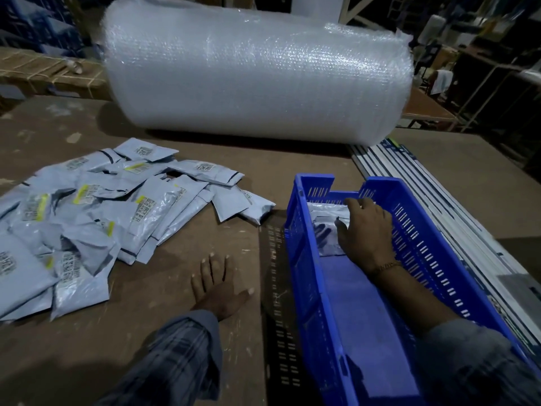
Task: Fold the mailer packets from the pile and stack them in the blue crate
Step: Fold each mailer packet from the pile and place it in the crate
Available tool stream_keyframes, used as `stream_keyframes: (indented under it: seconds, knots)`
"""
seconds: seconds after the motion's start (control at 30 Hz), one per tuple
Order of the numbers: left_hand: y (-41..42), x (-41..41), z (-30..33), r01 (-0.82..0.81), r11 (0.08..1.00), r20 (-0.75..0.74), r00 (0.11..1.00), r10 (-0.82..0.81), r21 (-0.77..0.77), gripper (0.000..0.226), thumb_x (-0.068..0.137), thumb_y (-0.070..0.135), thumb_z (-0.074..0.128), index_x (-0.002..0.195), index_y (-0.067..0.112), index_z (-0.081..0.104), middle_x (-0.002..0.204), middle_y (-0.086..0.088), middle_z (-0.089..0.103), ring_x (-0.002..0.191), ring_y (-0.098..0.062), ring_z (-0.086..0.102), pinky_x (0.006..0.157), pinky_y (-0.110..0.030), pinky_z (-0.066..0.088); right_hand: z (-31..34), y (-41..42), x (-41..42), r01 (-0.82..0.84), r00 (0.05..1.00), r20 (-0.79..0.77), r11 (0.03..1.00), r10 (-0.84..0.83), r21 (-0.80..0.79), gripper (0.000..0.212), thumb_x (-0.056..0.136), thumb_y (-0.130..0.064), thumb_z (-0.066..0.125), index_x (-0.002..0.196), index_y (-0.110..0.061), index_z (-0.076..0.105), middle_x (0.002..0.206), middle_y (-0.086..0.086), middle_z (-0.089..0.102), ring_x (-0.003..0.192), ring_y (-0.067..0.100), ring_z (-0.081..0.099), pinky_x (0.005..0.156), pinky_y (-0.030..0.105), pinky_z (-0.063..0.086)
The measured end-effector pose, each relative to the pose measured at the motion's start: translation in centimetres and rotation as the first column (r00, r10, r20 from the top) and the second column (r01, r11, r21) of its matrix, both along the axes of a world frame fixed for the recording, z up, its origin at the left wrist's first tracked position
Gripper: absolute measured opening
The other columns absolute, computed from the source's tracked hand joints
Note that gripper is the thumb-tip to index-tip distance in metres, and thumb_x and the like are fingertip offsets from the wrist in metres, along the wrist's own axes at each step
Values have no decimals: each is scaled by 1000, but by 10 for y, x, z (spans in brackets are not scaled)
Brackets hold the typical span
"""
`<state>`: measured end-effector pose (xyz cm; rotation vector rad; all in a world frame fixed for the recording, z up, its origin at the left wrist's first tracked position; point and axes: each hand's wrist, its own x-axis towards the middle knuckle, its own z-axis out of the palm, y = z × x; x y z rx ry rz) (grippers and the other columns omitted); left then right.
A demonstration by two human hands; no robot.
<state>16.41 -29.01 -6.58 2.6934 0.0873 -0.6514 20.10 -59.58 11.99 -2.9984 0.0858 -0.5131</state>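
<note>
Mailer packets point(96, 218) lie in a loose grey heap on the brown table point(181, 159), up and to the left of our left hand point(218, 285). That hand rests flat on the tabletop with its fingers straight and spread, gripping nothing; the nearest packets sit just beyond its fingertips, not touching them. To its right stands the blue crate point(418, 244), long and slotted along its walls, and between the hand and the crate we see the crate's slotted shadow on the wood. Our right hand point(366, 227) reaches down inside the crate, near its far end, and lies palm-down on the folded packets point(325, 218) stacked there. Its fingers curve loosely over the top packet; whether they pinch it or only press on it we cannot tell. Behind this hand, toward us, the crate floor is bare blue. A thin bracelet point(388, 266) circles the right wrist. Beyond both hands a big roll of bubble wrap point(257, 77) lies across the table.
</note>
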Motion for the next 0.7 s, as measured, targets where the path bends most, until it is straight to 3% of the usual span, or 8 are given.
stream_keyframes:
  seconds: [0.13,0.3,0.37,0.47,0.6,0.7]
  knots:
    - [34,-14,1,113,993,125,985,-116,31,99,90,85,29,166,39,-16,173,2,-30,160,-23,-24,129,-51,-7,28,58,-27,-134,991,-5,978,137,161,42,95,-29,71,132,-15,58,122,11,63,110,31,60,91,49,53]
    - [123,-22,-15,112,990,190,974,-127,87,101,84,91,-4,167,36,-15,175,0,-21,163,-27,-12,130,-52,5,39,132,-51,-286,957,-1,946,289,151,42,92,-26,71,132,-19,60,114,8,66,102,31,61,86,45,52]
    - [152,-24,-23,160,980,142,974,-176,114,111,78,95,-18,167,29,-14,173,0,-21,164,-31,-5,129,-54,8,38,159,-51,-337,939,-23,929,344,156,41,91,-25,71,131,-19,62,119,5,66,105,28,62,88,43,52]
    - [167,-17,-21,199,969,127,968,-218,150,126,67,105,-11,168,28,-13,175,-5,-18,164,-32,-8,129,-55,6,26,193,-41,-342,924,-116,924,364,170,43,95,-31,69,137,-22,61,132,2,63,117,24,61,96,45,54]
    - [164,-1,-3,199,976,98,973,-208,94,148,52,111,15,167,25,-19,173,-5,-29,160,-28,-25,130,-53,-6,-8,219,-15,-343,887,-283,931,365,126,42,98,-40,67,137,-25,59,136,2,58,112,22,62,91,41,57]
    - [169,2,3,216,975,41,975,-219,56,141,67,105,40,163,28,-29,167,-1,-41,156,-24,-34,126,-49,-14,-36,227,6,-294,866,-403,953,298,72,43,97,-34,69,137,-22,60,143,6,52,115,26,61,94,39,56]
